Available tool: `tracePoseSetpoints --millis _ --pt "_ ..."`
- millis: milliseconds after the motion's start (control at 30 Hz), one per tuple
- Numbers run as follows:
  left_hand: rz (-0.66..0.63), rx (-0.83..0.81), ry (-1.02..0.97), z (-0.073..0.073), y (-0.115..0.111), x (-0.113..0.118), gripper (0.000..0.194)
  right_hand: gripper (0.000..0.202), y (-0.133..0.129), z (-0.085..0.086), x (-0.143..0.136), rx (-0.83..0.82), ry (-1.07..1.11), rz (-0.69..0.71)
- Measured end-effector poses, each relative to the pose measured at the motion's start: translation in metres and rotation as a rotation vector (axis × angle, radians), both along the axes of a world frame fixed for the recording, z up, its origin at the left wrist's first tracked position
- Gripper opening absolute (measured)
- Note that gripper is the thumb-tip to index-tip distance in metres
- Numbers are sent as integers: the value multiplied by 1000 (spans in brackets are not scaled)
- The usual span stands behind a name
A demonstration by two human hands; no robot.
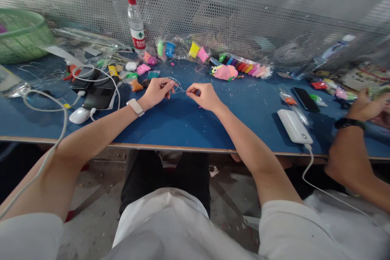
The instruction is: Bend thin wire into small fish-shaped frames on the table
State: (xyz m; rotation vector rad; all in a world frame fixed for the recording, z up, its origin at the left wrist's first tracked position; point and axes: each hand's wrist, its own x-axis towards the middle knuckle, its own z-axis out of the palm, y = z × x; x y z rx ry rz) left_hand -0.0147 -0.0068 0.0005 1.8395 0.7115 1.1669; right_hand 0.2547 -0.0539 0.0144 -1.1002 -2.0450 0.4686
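Note:
Over the blue table point(183, 126), my left hand point(158, 92) pinches a thin, pale wire-like loop point(176, 86). A straight strand of it runs across to my right hand point(203, 95), whose thumb and forefinger are closed on its end. Whether it is wire or thread is too fine to tell. A pink clay figure point(224, 72) with a yellow face lies beyond my right hand. Left of my left hand are small packets of coloured clay, among them an orange one point(136, 85) and a pink one point(143, 69).
A red-capped water bottle point(137, 28) stands at the back, before a perforated metal screen point(195, 4). Cabled black devices point(100, 91) lie at left, near a green basket point(24, 34). A white power bank point(294, 126) and phone point(305, 99) lie right, beside another person's hand point(367, 107).

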Motion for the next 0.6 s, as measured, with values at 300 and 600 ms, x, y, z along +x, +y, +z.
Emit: tracePoseSetpoints --millis 300,600 --pt "74 -117 -133 -1 -1 6 50 12 -1 3 -2 -19 -12 -37" --pt "14 -366 -286 3 0 3 44 15 0 0 -1 -30 -2 -43"
